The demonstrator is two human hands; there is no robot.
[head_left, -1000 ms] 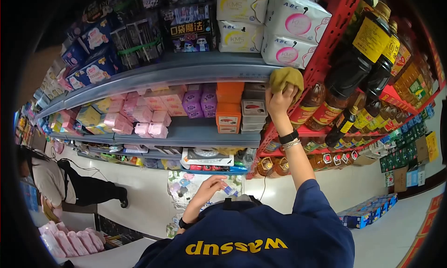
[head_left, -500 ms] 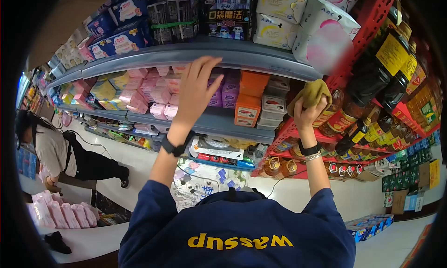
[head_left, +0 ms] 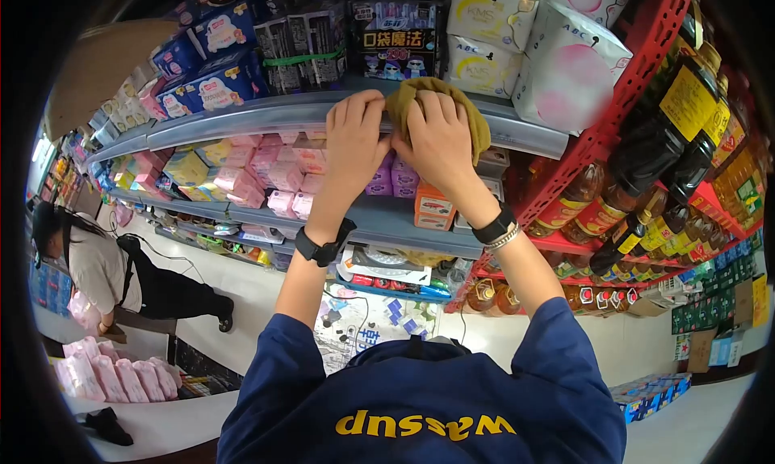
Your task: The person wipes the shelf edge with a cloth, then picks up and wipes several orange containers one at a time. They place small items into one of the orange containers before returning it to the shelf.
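An olive-brown cloth is bunched under my right hand, which presses it against the grey front edge of the upper shelf. Close beside it, my left hand has its fingers hooked over that same edge, thumb toward the right hand. Just behind the hands, on the upper shelf, stand a black printed box and white ABC packs. Below them, purple packs and an orange box are partly covered by my right arm.
Pink packs fill the lower shelf at left. A red perforated post and dark sauce bottles stand on the right. At far left another person bends near a row of pink packs.
My right hand has carried the cloth left from beside the red post onto the shelf edge. My left hand, earlier raised with fingers spread, now curls over the edge.
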